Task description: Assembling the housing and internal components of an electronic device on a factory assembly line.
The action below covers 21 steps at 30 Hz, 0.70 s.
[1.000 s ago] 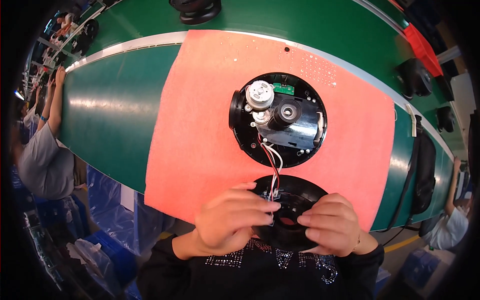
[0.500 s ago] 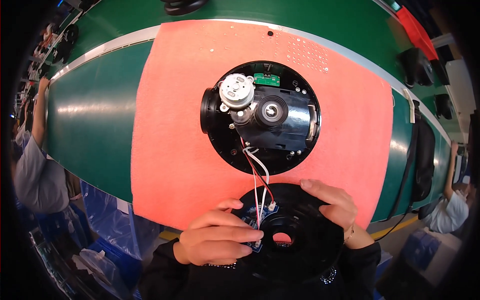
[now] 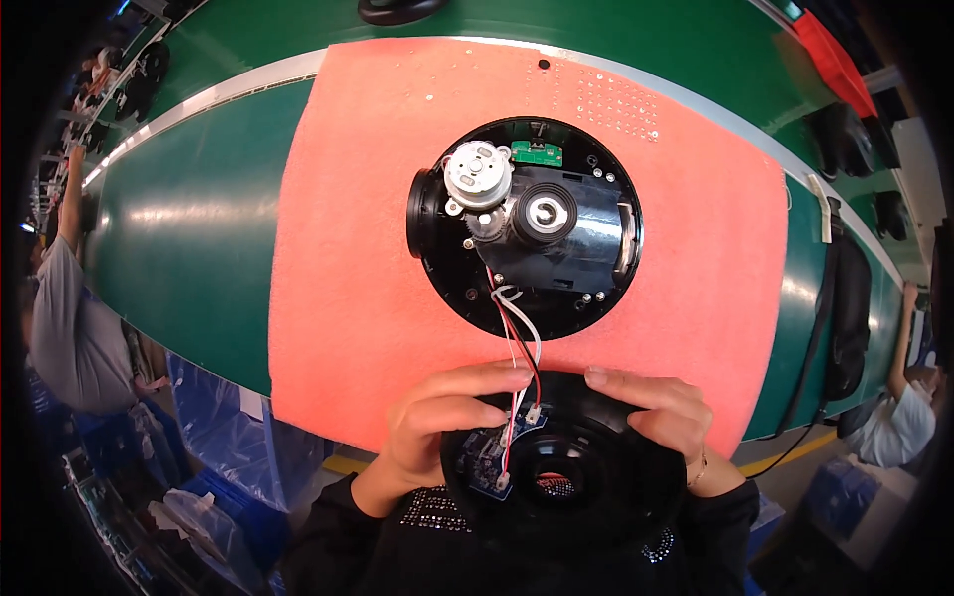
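one round black cover (image 3: 626,477), between left fingers (image 3: 467,380) and right fingers (image 3: 646,391), both gripping its edge

Mat (image 3: 696,278) is salmon-pink, bench (image 3: 179,219) dark green; small parts (image 3: 621,102) are silvery, dotted in a grid. Housing (image 3: 452,276) is black, motor (image 3: 478,176) silver-white, lens (image 3: 546,213) black with concentric rings, green board (image 3: 537,152) bright; wires (image 3: 538,353) are red, black and white. Cover (image 3: 621,472) is glossy black, blue board (image 3: 484,465) carries white connectors, and sweater (image 3: 343,541) is black with silvery sparkle dots.
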Tool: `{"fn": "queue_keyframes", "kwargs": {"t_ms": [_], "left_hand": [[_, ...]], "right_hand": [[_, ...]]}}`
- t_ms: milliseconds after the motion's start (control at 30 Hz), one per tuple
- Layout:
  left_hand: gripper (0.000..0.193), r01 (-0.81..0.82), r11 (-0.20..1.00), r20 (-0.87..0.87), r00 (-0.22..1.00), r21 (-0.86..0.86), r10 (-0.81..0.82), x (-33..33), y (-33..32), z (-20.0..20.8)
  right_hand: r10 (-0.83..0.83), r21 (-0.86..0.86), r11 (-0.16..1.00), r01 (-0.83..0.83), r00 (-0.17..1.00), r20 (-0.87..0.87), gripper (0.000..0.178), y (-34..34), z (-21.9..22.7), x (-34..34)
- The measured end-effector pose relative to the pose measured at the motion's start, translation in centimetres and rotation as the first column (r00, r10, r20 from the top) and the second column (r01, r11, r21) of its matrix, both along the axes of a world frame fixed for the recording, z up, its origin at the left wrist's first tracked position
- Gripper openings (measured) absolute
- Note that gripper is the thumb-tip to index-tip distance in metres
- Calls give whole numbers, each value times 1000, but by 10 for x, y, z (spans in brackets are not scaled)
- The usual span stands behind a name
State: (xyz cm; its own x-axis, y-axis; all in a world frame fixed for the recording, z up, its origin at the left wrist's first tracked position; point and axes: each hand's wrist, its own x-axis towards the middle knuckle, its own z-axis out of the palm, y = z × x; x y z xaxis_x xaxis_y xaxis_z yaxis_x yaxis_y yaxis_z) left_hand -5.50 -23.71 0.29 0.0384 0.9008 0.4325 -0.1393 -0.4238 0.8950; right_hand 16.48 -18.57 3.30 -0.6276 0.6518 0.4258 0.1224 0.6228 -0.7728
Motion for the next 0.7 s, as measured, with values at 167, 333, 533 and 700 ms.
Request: {"fn": "queue_keyframes", "kwargs": {"t_ms": [167, 333, 533, 700], "left_hand": [[44, 42, 997, 87, 995, 67, -48, -1, -5, -14], [47, 56, 997, 76, 995, 60, -60, -1, -3, -13], [51, -395, 905, 304, 853, -155, 424, 30, -24, -15], [36, 133, 975, 422, 905, -176, -48, 16, -22, -22]], "right_hand": [[-14, 82, 997, 15, 1000, -11, 12, -1, 1, -3], [-67, 4, 998, 67, 998, 11, 13, -6, -3, -3], [0, -55, 998, -1, 1000, -21, 11, -13, -7, -8], [-47, -239, 971, 23, 994, -95, 16, -24, -10, -15]]}}
